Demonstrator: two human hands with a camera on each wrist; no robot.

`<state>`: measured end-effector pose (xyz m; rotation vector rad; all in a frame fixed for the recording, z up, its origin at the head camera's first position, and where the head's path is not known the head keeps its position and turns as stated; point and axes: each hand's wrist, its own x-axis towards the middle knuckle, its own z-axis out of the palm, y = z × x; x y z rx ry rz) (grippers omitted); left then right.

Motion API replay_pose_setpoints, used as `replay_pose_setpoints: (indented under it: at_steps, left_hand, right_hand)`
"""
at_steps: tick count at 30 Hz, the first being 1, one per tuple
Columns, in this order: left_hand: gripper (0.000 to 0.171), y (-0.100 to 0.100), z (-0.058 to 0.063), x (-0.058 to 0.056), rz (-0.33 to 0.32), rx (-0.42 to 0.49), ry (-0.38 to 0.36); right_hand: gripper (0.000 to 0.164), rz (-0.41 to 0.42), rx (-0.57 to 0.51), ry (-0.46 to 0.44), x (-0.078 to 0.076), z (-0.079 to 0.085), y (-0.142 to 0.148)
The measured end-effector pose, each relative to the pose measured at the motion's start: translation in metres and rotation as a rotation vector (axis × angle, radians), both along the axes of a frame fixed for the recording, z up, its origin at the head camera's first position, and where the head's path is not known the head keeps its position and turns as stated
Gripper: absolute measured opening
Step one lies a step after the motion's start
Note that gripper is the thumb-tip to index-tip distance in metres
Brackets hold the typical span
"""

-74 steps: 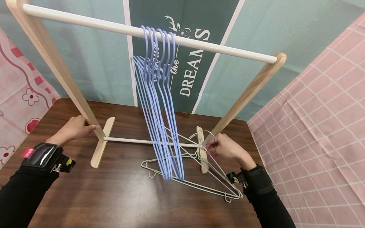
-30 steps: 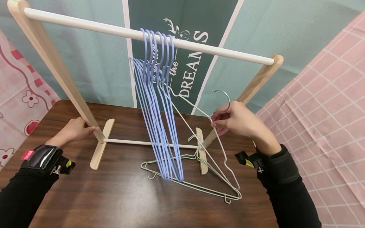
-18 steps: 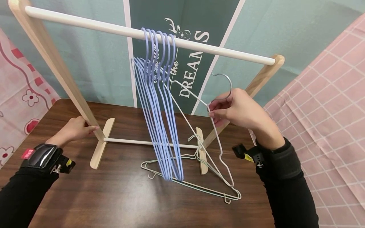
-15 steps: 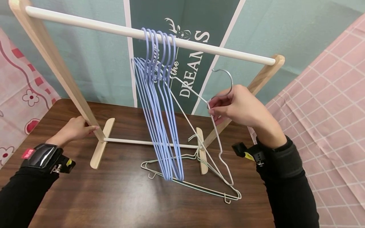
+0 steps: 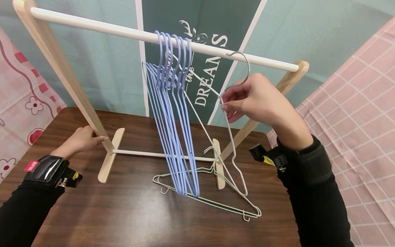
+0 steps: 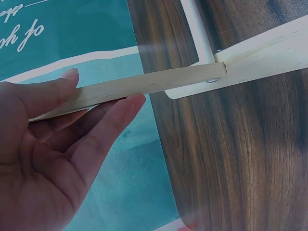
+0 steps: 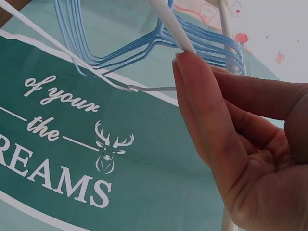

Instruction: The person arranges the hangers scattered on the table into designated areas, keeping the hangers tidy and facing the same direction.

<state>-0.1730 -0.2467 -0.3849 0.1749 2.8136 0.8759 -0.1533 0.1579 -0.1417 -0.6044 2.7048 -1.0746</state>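
Near the foot of a wooden clothes rack's left upright (image 5: 63,70), my left hand (image 5: 79,141) grips the wood. In the left wrist view, thumb and fingers lie on opposite faces of that upright (image 6: 159,81). My right hand (image 5: 257,99) pinches a white clothes hanger (image 5: 233,154) just below its metal hook (image 5: 248,67). The hook overlaps the rack's white rail (image 5: 102,27) in the head view. Several blue hangers (image 5: 174,127) hang bunched mid-rail, partly hiding the white hanger's far shoulder.
Pale hangers (image 5: 216,206) lie on the brown table (image 5: 117,212) near the rack's right foot (image 5: 219,176). A thin white lower bar (image 5: 142,153) joins the two feet. Behind stands a green curtain (image 5: 108,68) with lettering; a pink checked cloth (image 5: 355,120) hangs at right.
My right hand has taken the white hanger from those on the table and raised it, its hook now at rail height. My left hand stays on the upright.
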Motion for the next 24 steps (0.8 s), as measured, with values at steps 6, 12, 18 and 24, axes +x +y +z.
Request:
replay_pose_setpoints:
  at_steps: [6, 12, 18, 24]
  left_hand:
    - [0.037, -0.001, -0.001, 0.000, 0.004, 0.008, -0.010]
    - [0.036, 0.001, 0.000, -0.001, 0.006, 0.005, -0.010]
    - [0.038, 0.000, 0.001, -0.001, 0.012, 0.004, -0.021]
    - [0.038, 0.001, 0.001, -0.001, 0.009, 0.001, -0.020]
  right_hand:
    - [0.011, -0.027, 0.022, 0.022, -0.005, 0.006, -0.013]
    - [0.009, -0.028, 0.018, 0.046, -0.012, 0.005, -0.025]
    - [0.009, -0.049, -0.015, 0.043, -0.020, -0.001, -0.038]
    - [0.008, -0.050, 0.017, 0.099, -0.027, -0.006, -0.050]
